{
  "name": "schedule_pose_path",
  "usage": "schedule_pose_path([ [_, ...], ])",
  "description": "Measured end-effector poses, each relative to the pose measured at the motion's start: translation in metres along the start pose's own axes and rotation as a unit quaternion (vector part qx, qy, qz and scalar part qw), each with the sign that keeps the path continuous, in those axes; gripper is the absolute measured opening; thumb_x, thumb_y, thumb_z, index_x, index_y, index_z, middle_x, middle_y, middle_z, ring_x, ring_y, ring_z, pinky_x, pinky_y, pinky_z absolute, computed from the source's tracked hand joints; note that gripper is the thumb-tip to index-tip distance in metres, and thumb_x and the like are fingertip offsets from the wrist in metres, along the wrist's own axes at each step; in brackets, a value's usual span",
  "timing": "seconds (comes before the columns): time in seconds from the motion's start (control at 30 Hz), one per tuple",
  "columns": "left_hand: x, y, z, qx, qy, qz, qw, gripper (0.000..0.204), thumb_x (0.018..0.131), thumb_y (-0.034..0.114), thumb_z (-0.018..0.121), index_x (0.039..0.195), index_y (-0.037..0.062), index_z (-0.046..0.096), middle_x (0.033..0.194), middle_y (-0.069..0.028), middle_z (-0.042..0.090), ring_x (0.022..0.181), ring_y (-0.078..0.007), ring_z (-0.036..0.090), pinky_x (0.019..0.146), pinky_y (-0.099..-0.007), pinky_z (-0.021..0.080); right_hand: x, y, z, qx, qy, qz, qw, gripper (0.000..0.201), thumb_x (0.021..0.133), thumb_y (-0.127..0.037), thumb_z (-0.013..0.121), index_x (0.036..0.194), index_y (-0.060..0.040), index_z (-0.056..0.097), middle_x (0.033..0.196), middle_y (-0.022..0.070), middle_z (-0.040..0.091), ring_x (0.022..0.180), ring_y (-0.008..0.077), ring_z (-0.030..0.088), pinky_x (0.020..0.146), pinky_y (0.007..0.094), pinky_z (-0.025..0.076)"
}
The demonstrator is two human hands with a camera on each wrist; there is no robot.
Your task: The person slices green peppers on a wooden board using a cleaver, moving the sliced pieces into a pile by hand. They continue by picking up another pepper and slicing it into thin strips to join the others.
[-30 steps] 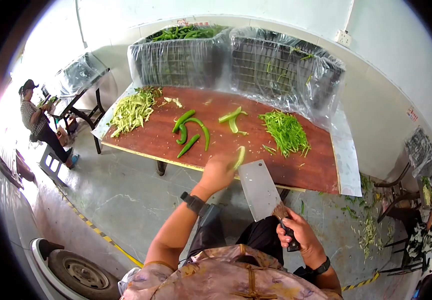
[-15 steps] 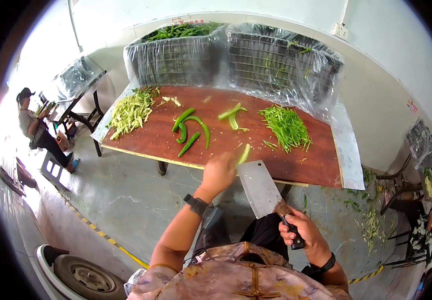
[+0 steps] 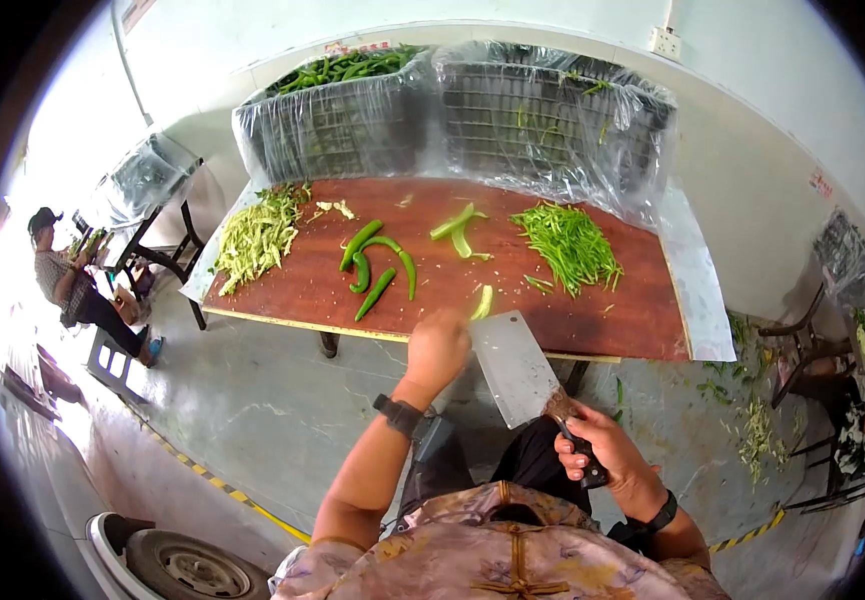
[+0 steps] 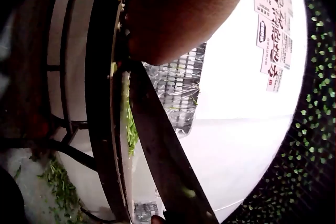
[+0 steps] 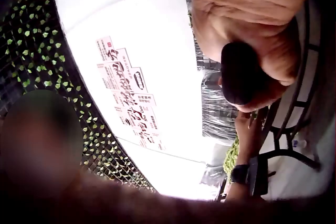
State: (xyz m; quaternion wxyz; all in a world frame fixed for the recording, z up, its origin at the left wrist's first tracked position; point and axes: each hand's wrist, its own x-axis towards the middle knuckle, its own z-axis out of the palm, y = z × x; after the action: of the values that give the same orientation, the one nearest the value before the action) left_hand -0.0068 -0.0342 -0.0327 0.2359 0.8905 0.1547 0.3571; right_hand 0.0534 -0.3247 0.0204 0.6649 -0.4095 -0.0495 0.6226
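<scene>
My left hand (image 3: 439,350) is at the table's front edge, its curled fingers blurred. A pale green strip of split pepper (image 3: 482,302) sticks out beside its fingertips, which seem to pinch it. My right hand (image 3: 607,450) grips the black handle of a broad cleaver (image 3: 514,370). The blade slants up to the left, its far end at the table edge by the pepper strip. In the left wrist view the cleaver blade (image 4: 163,140) reaches up to my left hand (image 4: 178,14). Several whole green peppers (image 3: 377,294) and opened pepper pieces (image 3: 460,230) lie behind.
On the wooden table (image 3: 302,285), pale shreds (image 3: 257,238) are heaped at left and green pepper shreds (image 3: 570,248) at right. Plastic-lined crates (image 3: 552,120) stand behind; one holds green peppers. Scraps (image 3: 757,440) litter the floor. Another person (image 3: 77,280) stands far left.
The camera view has shifted slightly. My left hand and the pepper strip have moved a little at the table edge, the cleaver tip staying beside them. My right hand keeps its grip.
</scene>
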Motion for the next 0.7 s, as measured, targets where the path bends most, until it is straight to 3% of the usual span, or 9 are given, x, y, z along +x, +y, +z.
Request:
schedule_pose_path([
  [0.2, 0.002, -0.004, 0.002, -0.011, 0.004, -0.017, 1.000, 0.015, 0.073, 0.002, 0.063, 0.084, 0.0048, 0.054, 0.073, -0.0155, 0.061, 0.069, -0.0358, 0.061, 0.063, -0.0437, 0.048, 0.014, -0.002, 0.001, -0.009, -0.015, -0.001, 1.000, 0.043, 0.099, -0.019, 0.047, 0.141, -0.0207, 0.036, 0.076, 0.0051, 0.049, 0.052, 0.0101, 0.045, 0.049, 0.0285, 0.043],
  [0.3, 0.000, 0.000, -0.004, -0.029, -0.003, -0.031, 0.999, 0.012, 0.073, 0.002, 0.063, 0.079, 0.0044, 0.053, 0.074, -0.0154, 0.061, 0.071, -0.0356, 0.061, 0.063, -0.0428, 0.048, 0.004, -0.005, 0.004, -0.010, 0.013, 0.001, 1.000, 0.026, 0.099, -0.020, 0.046, 0.125, -0.0189, 0.046, 0.076, 0.0039, 0.050, 0.052, 0.0113, 0.044, 0.046, 0.0285, 0.039],
  [0.5, -0.013, 0.010, -0.008, 0.005, 0.024, 0.055, 0.998, 0.005, 0.075, 0.004, 0.065, 0.076, 0.0039, 0.060, 0.075, -0.0127, 0.060, 0.073, -0.0339, 0.058, 0.066, -0.0416, 0.048, -0.003, -0.010, 0.002, 0.003, 0.021, -0.009, 1.000, 0.024, 0.098, -0.018, 0.046, 0.123, -0.0183, 0.047, 0.076, 0.0037, 0.051, 0.054, 0.0102, 0.045, 0.049, 0.0277, 0.041],
  [0.57, -0.018, 0.003, -0.004, 0.003, 0.032, 0.097, 0.995, 0.010, 0.076, 0.005, 0.065, 0.086, 0.0050, 0.066, 0.078, -0.0122, 0.060, 0.073, -0.0331, 0.058, 0.067, -0.0417, 0.048, -0.002, -0.010, 0.004, 0.004, 0.012, -0.008, 1.000, 0.024, 0.098, -0.018, 0.046, 0.123, -0.0180, 0.047, 0.076, 0.0037, 0.051, 0.054, 0.0098, 0.045, 0.050, 0.0274, 0.041],
  [0.7, -0.021, 0.008, -0.009, 0.036, 0.017, 0.119, 0.992, 0.015, 0.078, 0.004, 0.064, 0.092, 0.0057, 0.067, 0.082, -0.0121, 0.061, 0.076, -0.0325, 0.058, 0.068, -0.0412, 0.048, 0.000, -0.011, 0.008, 0.000, 0.010, -0.021, 1.000, 0.026, 0.099, -0.017, 0.045, 0.125, -0.0181, 0.047, 0.077, 0.0031, 0.051, 0.054, 0.0087, 0.045, 0.050, 0.0267, 0.041],
])
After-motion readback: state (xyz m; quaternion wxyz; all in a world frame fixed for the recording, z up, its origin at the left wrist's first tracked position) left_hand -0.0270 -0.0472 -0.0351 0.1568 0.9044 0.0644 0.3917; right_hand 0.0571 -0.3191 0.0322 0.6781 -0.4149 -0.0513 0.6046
